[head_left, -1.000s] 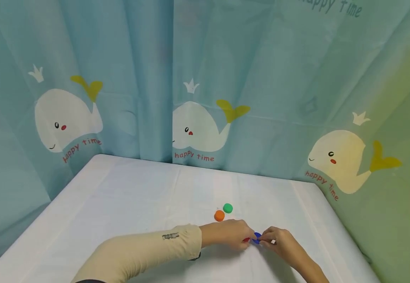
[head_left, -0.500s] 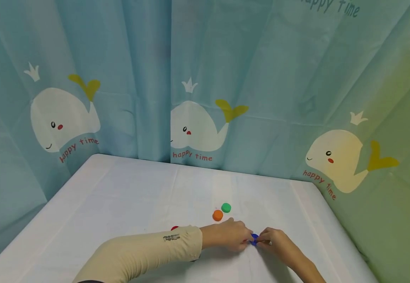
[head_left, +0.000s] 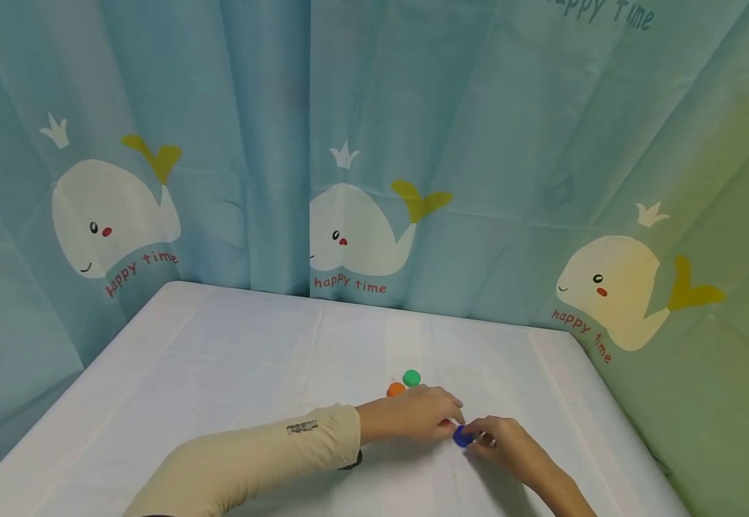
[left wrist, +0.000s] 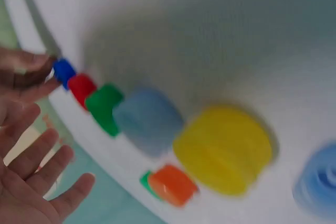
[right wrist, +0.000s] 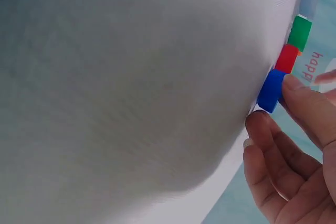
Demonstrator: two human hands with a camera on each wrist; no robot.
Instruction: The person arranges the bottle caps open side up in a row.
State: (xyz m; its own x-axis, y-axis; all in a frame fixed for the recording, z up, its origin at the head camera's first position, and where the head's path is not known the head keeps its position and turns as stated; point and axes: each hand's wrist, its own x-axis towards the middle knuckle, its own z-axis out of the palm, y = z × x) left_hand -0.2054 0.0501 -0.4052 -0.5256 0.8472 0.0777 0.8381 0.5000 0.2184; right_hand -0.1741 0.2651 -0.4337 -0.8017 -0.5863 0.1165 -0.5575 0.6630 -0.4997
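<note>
A curved row of round plastic caps lies on the white table: a blue cap [right wrist: 271, 89], a red cap [right wrist: 286, 59], a green cap [right wrist: 299, 33], a light blue cap [left wrist: 148, 120] and a yellow cap [left wrist: 223, 149]. Neighbouring caps look in contact or nearly so. My right hand [head_left: 510, 445] pinches the blue cap at the row's end, thumb on one side and index fingertip at the other. My left hand [left wrist: 39, 177] hovers beside the row, fingers spread and holding nothing. From the head view, my left arm and hand hide most of the row.
Behind the row sit an orange cap [left wrist: 172, 184] and a second green cap [head_left: 411, 378]. Another light blue cap [left wrist: 321, 179] lies near the yellow one. A whale-print curtain [head_left: 374, 237] hangs along the table's far edge.
My left hand has come away from the red and blue caps, lifting slightly back with its fingers loosened. My right hand stays at the blue cap, which has shifted slightly left in view.
</note>
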